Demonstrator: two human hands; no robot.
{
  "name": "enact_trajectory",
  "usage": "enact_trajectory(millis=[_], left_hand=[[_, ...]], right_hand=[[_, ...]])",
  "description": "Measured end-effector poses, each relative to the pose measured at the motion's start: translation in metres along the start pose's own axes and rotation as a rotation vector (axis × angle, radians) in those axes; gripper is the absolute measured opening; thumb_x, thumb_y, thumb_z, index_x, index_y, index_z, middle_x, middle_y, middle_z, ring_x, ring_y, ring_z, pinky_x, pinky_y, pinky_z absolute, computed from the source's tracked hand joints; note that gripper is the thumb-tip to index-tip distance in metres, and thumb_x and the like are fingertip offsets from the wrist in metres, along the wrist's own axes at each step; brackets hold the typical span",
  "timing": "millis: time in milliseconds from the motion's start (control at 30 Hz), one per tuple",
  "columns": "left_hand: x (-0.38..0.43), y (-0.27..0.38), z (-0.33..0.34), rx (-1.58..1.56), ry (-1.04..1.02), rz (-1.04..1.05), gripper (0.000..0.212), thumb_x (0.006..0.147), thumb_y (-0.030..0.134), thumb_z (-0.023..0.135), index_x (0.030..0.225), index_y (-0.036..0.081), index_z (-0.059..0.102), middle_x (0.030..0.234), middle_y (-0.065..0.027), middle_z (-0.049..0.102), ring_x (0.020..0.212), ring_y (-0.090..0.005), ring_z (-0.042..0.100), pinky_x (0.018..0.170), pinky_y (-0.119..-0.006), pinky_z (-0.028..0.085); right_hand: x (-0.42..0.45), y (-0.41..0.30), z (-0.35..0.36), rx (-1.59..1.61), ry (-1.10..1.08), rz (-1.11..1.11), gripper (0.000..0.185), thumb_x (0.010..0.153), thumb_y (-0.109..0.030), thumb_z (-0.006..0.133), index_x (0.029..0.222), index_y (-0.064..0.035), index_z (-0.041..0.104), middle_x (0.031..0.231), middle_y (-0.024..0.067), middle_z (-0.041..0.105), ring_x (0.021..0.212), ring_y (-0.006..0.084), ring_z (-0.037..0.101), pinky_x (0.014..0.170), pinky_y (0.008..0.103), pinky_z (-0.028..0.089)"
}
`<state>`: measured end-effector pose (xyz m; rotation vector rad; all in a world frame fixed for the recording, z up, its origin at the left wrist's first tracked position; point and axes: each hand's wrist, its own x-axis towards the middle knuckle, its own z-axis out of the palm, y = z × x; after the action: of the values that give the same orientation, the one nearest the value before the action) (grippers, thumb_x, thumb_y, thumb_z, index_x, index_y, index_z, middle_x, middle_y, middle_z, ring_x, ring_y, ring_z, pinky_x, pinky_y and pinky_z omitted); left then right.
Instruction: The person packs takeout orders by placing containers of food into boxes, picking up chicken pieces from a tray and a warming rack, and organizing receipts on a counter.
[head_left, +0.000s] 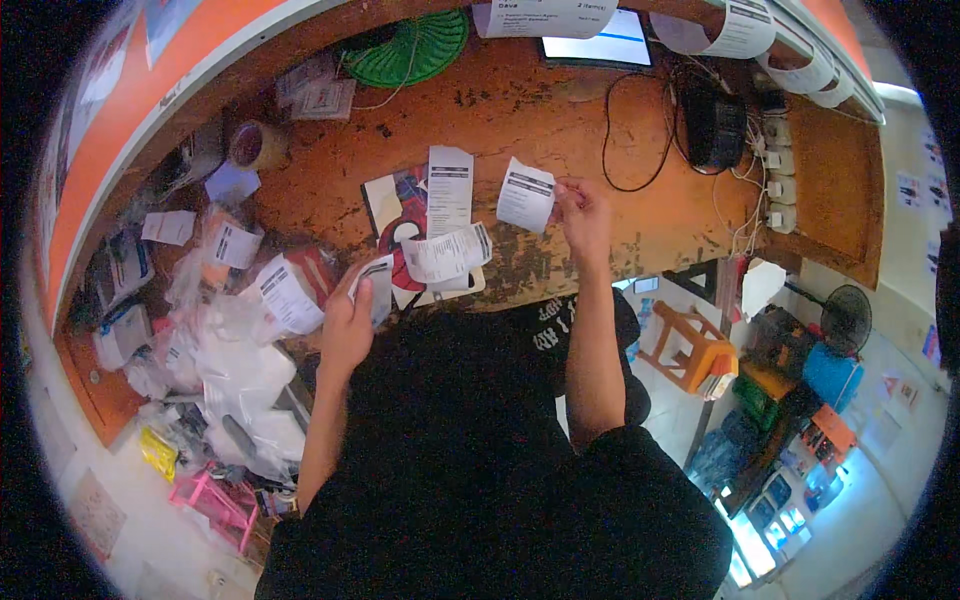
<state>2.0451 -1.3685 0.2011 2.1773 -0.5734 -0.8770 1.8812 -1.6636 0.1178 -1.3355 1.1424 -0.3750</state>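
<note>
My right hand (585, 217) pinches the right edge of a short printed paper slip (527, 196), held over the wooden table. My left hand (349, 322) is closed around a small bundle of folded, whitish paper (376, 283) near the table's front edge; its exact layers are hard to tell. Between my hands lies a flat board or book (384, 201) with a red, black and white cartoon picture. A long printed receipt (450, 180) rests on its upper part. A curled receipt (450, 253) covers the lower part, close to my left hand.
Plastic-wrapped packages with paper slips (289, 296) crowd the left side, below a tape roll (255, 145). A green woven fan-like item (412, 49) and a lit tablet (596, 41) stand at the back. Cables run by a black device (712, 124). An orange stool (690, 349) stands right.
</note>
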Motion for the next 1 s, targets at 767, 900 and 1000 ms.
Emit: enact_trajectory(millis=[767,900,1000], left_hand=[[-0.027,0.066,-0.016,-0.586,-0.575,0.323,0.033,0.096,0.021,0.053,0.118,-0.002,0.059,0.109,-0.0069,0.065,0.097,-0.0138,0.057,0.088,-0.032,0.045],[-0.066,0.043,-0.034,-0.432,-0.473,0.492,0.026,0.094,0.013,0.052,0.114,-0.001,0.061,0.112,-0.0161,0.064,0.103,-0.0253,0.061,0.092,-0.035,0.044],[-0.091,0.029,-0.05,-0.382,-0.397,0.602,0.026,0.093,0.011,0.052,0.115,-0.001,0.061,0.112,-0.0173,0.064,0.104,-0.0304,0.061,0.092,-0.036,0.044]], right_hand=[[-0.085,-0.164,0.054,0.263,-0.195,-0.244,0.011,0.094,-0.013,0.053,0.099,-0.0025,0.055,0.071,-0.0003,0.059,0.057,0.0053,0.053,0.049,0.0219,0.044],[-0.109,-0.174,0.071,0.173,-0.147,-0.416,0.012,0.095,-0.013,0.053,0.097,-0.0021,0.055,0.073,-0.001,0.059,0.058,0.0048,0.052,0.05,0.0213,0.043],[-0.136,-0.187,0.09,0.165,-0.13,-0.445,0.012,0.095,-0.014,0.054,0.096,-0.002,0.056,0.073,-0.0014,0.058,0.058,0.0045,0.05,0.051,0.021,0.043]])
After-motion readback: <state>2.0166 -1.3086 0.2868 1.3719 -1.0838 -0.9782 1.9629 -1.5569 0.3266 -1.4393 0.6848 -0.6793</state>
